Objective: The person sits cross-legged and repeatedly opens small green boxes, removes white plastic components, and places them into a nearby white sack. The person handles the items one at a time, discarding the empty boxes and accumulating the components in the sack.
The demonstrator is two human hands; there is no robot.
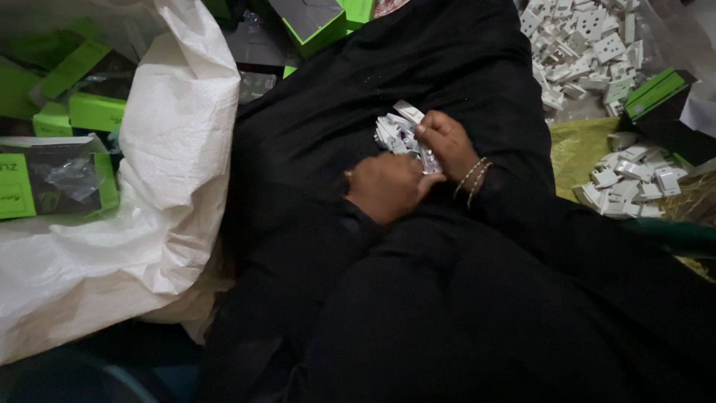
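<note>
Black cloth (462,67) fills the lap; both hands, left hand (386,186) and right hand (447,142), clasp white plastic parts (395,133).

Setting, dim light — large white woven sack (149,224) at left; green-and-black cartons (56,175) stacked behind it; heaps of white plastic socket parts (589,41) on the floor at upper right; yellow-green cloth (578,153) beneath a smaller heap (630,183).

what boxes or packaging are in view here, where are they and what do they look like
Green and black cartons: stacked far left, rectangular.
Open carton: top centre, green edges, dark inside.
Green-topped black carton: right, beside loose white parts.
White woven sack: left, crumpled, against the black cloth.
</note>
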